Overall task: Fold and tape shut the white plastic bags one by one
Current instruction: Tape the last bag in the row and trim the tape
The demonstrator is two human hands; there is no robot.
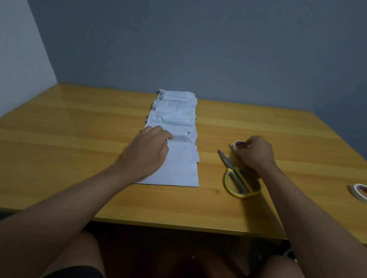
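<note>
Several white plastic bags (172, 119) lie in an overlapping row down the middle of the wooden table (63, 149), running from the back wall toward me. My left hand (147, 153) rests palm down on the nearest bag (179, 170), fingers spread over its upper left part. To the right, my right hand (254, 154) is closed around a small roll of tape (238, 145), which stands on the table; only the roll's left side shows.
Yellow-handled scissors (239, 181) lie shut just in front of my right hand, blades pointing to the back left. A second roll of tape (365, 197) lies flat near the table's right edge. A grey wall rises behind the table.
</note>
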